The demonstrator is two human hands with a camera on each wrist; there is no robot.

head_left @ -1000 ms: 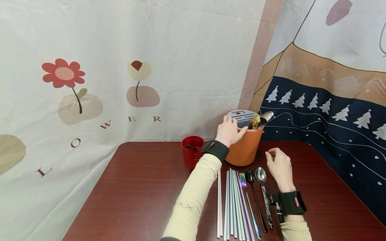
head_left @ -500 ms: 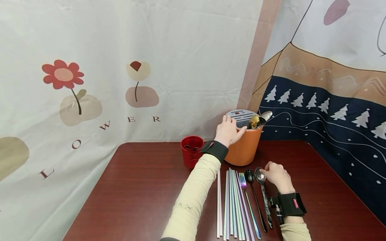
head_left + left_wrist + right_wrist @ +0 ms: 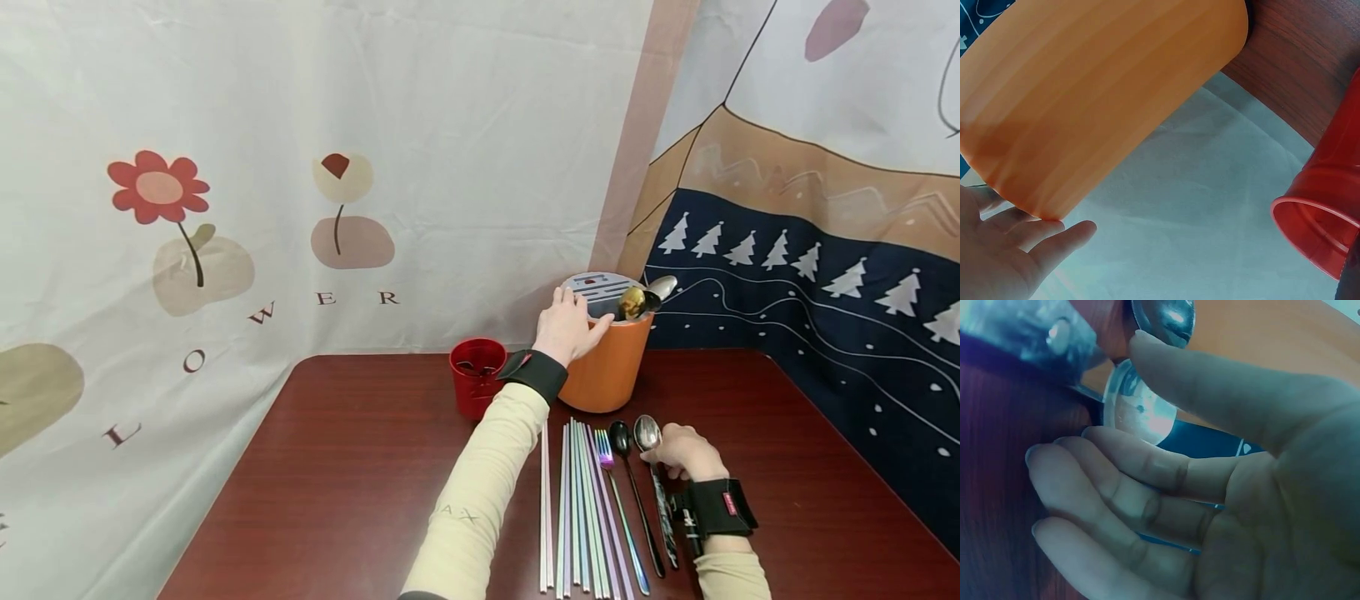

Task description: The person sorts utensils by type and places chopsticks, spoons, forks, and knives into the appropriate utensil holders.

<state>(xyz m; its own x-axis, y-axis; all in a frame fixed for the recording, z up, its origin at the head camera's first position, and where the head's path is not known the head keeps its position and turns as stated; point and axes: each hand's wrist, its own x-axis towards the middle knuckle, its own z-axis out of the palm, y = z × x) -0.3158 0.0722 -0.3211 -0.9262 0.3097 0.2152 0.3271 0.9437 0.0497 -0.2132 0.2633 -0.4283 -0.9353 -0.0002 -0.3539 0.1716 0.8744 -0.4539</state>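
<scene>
A person's left hand (image 3: 566, 327), grip spread, rested at the rim of an orange utensil holder (image 3: 609, 368). The right hand (image 3: 687, 452), thumb and fingers apart, hovered beside a silver spoon (image 3: 647, 432) lying on the bench (image 3: 337, 483), right of a black spoon (image 3: 620, 437).

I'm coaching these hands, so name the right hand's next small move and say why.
Probably pinch the mottled-handled spoon with the right hand: it is beside the spoon's neck, but the right wrist view shows thumb and forefinger apart. The left hand touches the orange container.
</scene>
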